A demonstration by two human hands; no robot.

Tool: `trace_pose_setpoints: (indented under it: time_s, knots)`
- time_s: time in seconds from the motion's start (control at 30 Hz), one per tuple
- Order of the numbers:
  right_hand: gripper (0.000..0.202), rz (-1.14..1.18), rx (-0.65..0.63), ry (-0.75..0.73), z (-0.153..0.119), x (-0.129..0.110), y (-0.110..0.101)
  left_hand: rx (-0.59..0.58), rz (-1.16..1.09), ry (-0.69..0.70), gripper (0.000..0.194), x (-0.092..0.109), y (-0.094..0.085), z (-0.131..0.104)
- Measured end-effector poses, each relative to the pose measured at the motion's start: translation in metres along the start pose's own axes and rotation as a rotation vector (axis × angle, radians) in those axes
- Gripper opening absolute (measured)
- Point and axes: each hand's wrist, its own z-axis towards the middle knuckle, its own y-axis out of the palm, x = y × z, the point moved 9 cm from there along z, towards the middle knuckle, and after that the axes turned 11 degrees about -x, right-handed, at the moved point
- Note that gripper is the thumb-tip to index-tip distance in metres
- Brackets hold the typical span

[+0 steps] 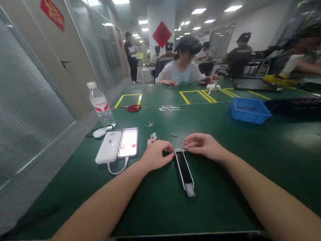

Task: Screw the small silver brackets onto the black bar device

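A long narrow black strip in a white frame (184, 169) lies on the green table, a grey end piece (190, 189) towards me. At its far end, my left hand (158, 154) is closed, thumb and fingertips pinching the frame's left side. Opposite it, my right hand (204, 145) pinches at the right side of the same end. Whether a thin rod runs between the fingertips is too small to tell. A small white part (153, 136) sits just beyond my left hand. Two tiny rings (174, 135) lie past the frame's far end.
On the left are a water bottle (101, 105), a white mouse (100, 132), a white power bank (108, 148) and a cabled phone (129, 142). Farther off lie red-handled scissors (133, 108), small metal bits (149, 124) and white strips (169, 108). A blue bin (249, 110) stands right; a person (182, 65) sits opposite.
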Motion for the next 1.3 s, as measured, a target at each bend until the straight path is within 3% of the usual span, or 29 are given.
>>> trace_pose_setpoints:
  time_s: [0.4, 1.3]
  knots:
    - [0.037, -0.324, -0.051, -0.037, -0.003, -0.012, 0.007, -0.022, 0.014, -0.008, 0.011, 0.002, 0.001, 0.000]
    - [0.031, -0.479, -0.020, -0.108, -0.005, -0.025, 0.016, -0.023, 0.015, -0.001, 0.011, 0.003, 0.000, -0.001]
